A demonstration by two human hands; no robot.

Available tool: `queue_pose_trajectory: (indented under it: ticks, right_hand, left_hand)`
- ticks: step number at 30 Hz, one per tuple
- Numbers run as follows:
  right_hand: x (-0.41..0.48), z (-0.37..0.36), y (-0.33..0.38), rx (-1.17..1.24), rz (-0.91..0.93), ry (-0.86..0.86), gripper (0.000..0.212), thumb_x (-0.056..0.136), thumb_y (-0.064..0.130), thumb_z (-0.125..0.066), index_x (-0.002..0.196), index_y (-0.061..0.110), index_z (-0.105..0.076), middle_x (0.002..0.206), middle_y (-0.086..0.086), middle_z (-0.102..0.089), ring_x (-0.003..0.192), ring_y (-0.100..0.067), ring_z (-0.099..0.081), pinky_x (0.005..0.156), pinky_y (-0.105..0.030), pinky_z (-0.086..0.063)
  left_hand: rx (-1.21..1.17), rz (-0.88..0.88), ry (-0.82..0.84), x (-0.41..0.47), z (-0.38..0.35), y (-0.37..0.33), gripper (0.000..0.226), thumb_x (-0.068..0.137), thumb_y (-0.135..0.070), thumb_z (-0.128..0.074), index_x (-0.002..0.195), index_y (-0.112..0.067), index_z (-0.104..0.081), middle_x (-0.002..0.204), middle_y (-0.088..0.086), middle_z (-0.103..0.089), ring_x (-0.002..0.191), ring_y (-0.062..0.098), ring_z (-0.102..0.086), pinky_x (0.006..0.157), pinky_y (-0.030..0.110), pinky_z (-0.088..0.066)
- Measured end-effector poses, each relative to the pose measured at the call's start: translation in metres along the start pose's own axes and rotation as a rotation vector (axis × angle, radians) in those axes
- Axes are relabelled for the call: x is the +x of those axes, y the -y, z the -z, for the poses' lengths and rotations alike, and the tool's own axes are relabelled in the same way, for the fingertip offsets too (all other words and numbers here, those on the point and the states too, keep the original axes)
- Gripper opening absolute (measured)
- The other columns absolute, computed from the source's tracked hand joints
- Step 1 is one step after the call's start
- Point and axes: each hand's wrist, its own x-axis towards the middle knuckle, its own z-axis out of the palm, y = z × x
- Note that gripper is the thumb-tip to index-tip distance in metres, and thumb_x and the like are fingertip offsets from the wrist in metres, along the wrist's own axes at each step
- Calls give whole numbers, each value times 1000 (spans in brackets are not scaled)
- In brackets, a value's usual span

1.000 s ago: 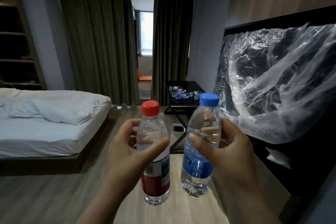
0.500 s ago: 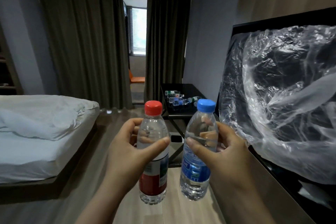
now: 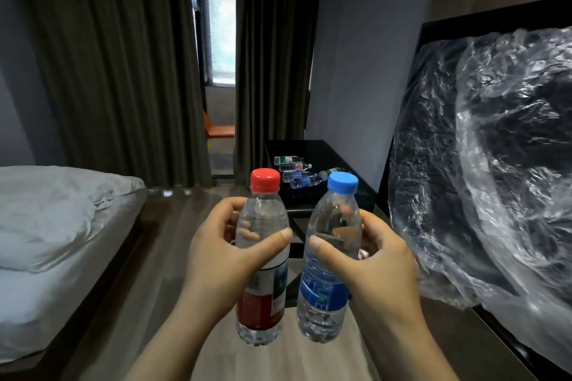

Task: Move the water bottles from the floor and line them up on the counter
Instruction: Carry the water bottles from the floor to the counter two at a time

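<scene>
My left hand (image 3: 223,254) grips a clear water bottle with a red cap and red label (image 3: 263,303), held upright in front of me. Right beside it, my right hand (image 3: 374,260) grips a clear bottle with a blue cap and blue label (image 3: 325,297), tilted slightly to the right. Both bottles hang in the air above the wooden floor. Ahead stands a black counter (image 3: 322,151) against the wall, with several water bottles (image 3: 297,175) lying on their sides on it.
A bed with white bedding (image 3: 52,226) fills the left side. A screen covered in crinkled clear plastic (image 3: 495,164) stands close on my right. Dark curtains (image 3: 123,56) hang behind, with an orange chair (image 3: 219,130) in the gap. A wooden floor strip (image 3: 173,241) leads ahead.
The view has moved forward toward the black counter, which looks larger and nearer. The bed and the plastic-covered screen have slid outward. Both hands keep the same grip on their bottles.
</scene>
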Motion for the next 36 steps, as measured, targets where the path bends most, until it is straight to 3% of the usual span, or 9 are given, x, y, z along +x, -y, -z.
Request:
queue_pose_trajectory:
  ticks: [7, 12, 17, 28, 33, 36]
  right_hand:
    - [108, -11, -50, 13, 1, 9, 49, 56, 55, -79, 103, 46, -65, 93, 21, -72, 86, 3, -69, 70, -23, -56]
    - [172, -19, -83, -39, 6, 24, 44, 58, 53, -78, 100, 47, -65, 92, 26, -71, 86, 6, -67, 59, -10, -52]
    - [231, -43, -123, -60, -12, 29, 39, 60, 47, -80, 96, 48, -64, 91, 29, -70, 86, 9, -66, 63, -2, -48]
    - [371, -116, -201, -137, -67, -50, 47, 60, 50, -81, 104, 47, -63, 98, 26, -70, 90, 8, -66, 61, -6, -51]
    - [421, -140, -236, -150, -111, -88, 45, 63, 47, -82, 105, 46, -65, 98, 22, -72, 89, 2, -69, 72, -24, -57]
    - [454, -148, -257, -171, -125, -94, 46, 62, 46, -82, 104, 49, -64, 98, 23, -72, 89, 4, -68, 67, -16, -56]
  left_hand:
    - [30, -8, -6, 110, -42, 31, 37, 60, -35, -85, 91, -32, -65, 87, -15, -72, 75, 0, -68, 59, 15, -54]
    - [20, 3, -19, 175, -65, 56, 37, 59, -37, -85, 91, -33, -65, 87, -14, -72, 75, 0, -68, 63, 19, -51]
    - [-13, 20, 19, 241, -83, 94, 36, 61, -33, -86, 91, -31, -65, 89, -10, -74, 78, 5, -70, 68, 25, -52]
    - [-82, 4, 130, 418, -97, 180, 37, 62, -28, -87, 90, -35, -65, 89, -15, -74, 78, 1, -70, 64, 9, -51]
    - [-114, 34, 181, 486, -111, 216, 35, 63, -28, -86, 92, -31, -65, 90, -10, -74, 80, 7, -71, 70, 25, -55]
    - [-141, 57, 205, 522, -125, 234, 38, 61, -32, -88, 91, -30, -66, 89, -9, -74, 80, 8, -71, 72, 28, -54]
